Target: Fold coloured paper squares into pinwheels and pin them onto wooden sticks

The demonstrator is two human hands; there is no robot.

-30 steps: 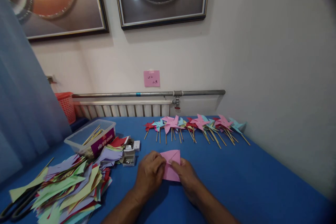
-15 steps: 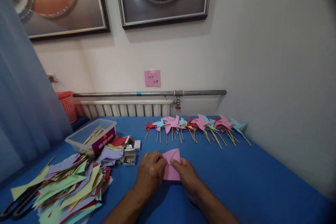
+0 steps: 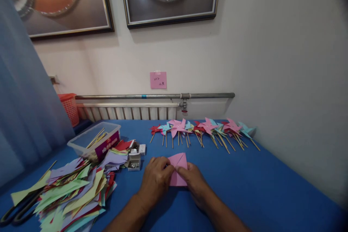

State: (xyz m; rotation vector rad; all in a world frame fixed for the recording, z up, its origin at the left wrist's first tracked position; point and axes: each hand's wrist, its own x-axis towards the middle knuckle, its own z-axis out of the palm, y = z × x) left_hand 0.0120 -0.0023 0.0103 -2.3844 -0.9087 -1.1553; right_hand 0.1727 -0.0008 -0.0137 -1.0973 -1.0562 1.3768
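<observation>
A pink sheet of paper (image 3: 178, 177) with slits cut in from its corners is held between my two hands, just above the blue table (image 3: 231, 195). My left hand (image 3: 156, 175) is closed on its left side, thumb and fingers pinched near the middle. From the right, my right hand (image 3: 193, 179) grips the sheet, its thumb pressed on top close to the centre. The fingers beneath the paper are hidden. Small open boxes of metal pins (image 3: 134, 162) stand left of my left hand.
Finished paper pinwheels (image 3: 178, 127) on sticks lie in a row at the back. At left are a heap of coloured paper pieces (image 3: 73, 192), black-handled scissors (image 3: 24, 206) and a clear plastic box (image 3: 108, 130) holding sticks. A radiator (image 3: 127, 112) runs along the wall.
My left fingers and thumb have shifted slightly right, toward the centre of the pink paper. The right hand keeps its grip almost unmoved.
</observation>
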